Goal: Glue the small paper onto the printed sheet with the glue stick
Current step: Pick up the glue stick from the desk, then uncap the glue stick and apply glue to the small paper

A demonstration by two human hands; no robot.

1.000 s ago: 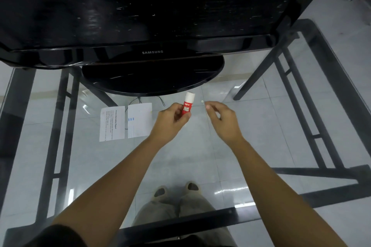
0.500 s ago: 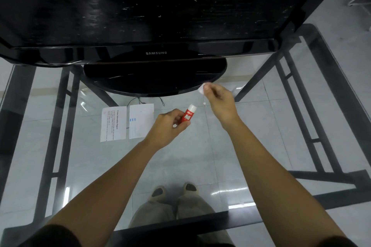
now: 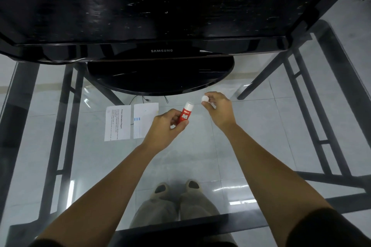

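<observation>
Gripping glue stick (image 3: 185, 114) in left hand (image 3: 163, 129) fingers; pinching white cap (image 3: 205, 98) in right hand (image 3: 219, 109) fingers, just beside papers (image 3: 131, 122) lying mid-table (image 3: 261, 126).

Glass tabletop (image 3: 261, 146) on black frame, black Samsung monitor (image 3: 152, 16), pale tiled floor (image 3: 351, 16)

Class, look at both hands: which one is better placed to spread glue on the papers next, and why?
The left hand. It grips the uncapped glue stick and is right beside the papers. The right hand holds the cap, farther from them.
</observation>
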